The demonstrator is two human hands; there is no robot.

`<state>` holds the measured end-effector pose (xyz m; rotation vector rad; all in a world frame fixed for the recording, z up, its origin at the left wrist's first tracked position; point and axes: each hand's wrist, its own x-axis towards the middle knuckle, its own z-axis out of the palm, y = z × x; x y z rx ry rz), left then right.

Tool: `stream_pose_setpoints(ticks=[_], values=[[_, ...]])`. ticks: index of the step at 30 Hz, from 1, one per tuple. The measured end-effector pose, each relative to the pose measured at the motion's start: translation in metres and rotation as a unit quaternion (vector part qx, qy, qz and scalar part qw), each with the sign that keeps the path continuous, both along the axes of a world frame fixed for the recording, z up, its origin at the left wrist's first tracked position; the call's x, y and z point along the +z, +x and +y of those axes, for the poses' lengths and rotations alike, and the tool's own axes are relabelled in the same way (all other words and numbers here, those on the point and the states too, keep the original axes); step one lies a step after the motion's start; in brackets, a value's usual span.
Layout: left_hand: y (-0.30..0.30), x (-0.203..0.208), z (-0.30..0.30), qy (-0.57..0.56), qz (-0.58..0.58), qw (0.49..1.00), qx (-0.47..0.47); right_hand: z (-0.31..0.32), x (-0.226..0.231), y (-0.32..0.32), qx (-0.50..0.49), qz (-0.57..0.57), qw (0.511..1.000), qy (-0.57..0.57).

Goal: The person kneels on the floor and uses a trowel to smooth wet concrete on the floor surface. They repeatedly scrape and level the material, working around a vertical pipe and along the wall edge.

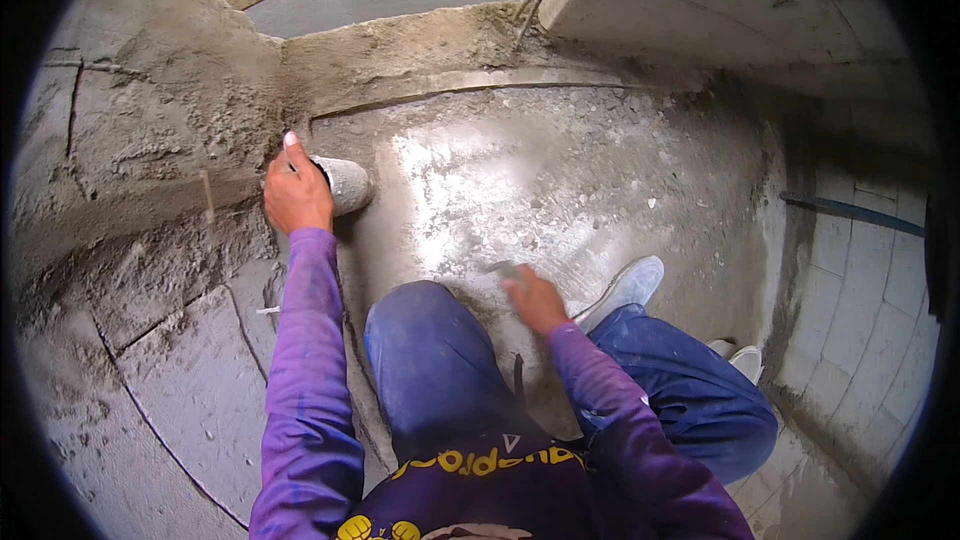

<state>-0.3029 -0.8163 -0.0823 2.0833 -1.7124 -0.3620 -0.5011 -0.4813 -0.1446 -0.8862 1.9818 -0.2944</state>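
My left hand (298, 195), thumb raised, is closed at the near-left end of a short cylinder (349, 186) caked in pale cement. Whether it is a pipe end or a can, I cannot tell; my fingers hide part of it. Low over the wet grey floor (590, 180), my right hand (537, 300) is closed around a small greyish tool (508, 270), smeared by motion. Its kind does not show. Pale scrape marks and loose crumbs lie on the floor around it.
Rough mortar covers the block wall (160, 130) on the left. More blockwork (850, 290) rises on the right, with a dark bar (850, 212) jutting from it. A raised cement ledge (430, 50) crosses the far side. My shoe (628, 290) rests on the floor.
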Motion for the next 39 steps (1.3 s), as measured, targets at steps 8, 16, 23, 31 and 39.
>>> stream_pose_setpoints(ticks=[8, 16, 23, 31, 39], values=[[-0.004, 0.001, 0.000, 0.007, -0.008, 1.000, 0.000, 0.017, 0.008, -0.040, -0.251, 0.156, 0.952, -0.079], [-0.001, 0.004, 0.001, 0.007, -0.002, 1.000, 0.004, 0.031, -0.009, -0.033, -0.074, 0.088, 0.992, -0.053], [-0.002, 0.008, 0.002, 0.022, -0.005, 1.000, 0.003, -0.059, 0.023, -0.022, -0.113, -0.027, 0.987, -0.108], [-0.002, 0.003, 0.002, -0.005, -0.015, 1.000, -0.007, -0.079, -0.014, -0.035, -0.102, 0.007, 0.991, -0.087], [-0.005, 0.009, 0.008, -0.021, -0.011, 1.000, 0.000, -0.067, 0.027, -0.097, -0.052, 0.098, 0.989, -0.093]])
